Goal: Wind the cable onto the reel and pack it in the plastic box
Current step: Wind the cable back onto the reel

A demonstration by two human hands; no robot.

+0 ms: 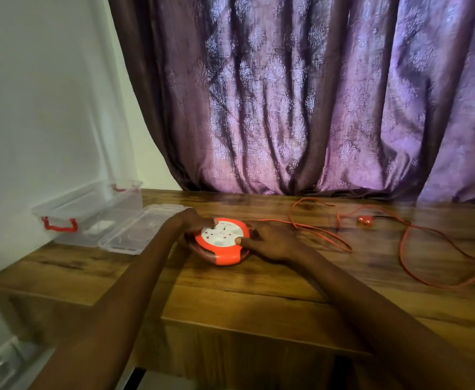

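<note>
Two bare forearms reach in from the near edge, with no sleeve, watch or bracelet showing on either. The left hand and the right hand wear no gloves and no rings that can be made out.

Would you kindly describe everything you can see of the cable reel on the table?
The cable reel is a round, flat plastic disc with an orange rim and a white socket face bearing small red marks. It lies flat on the wooden table, face up. The left hand grips its far-left edge, the right hand its right side. Its orange cable trails away unwound to the right.
</note>
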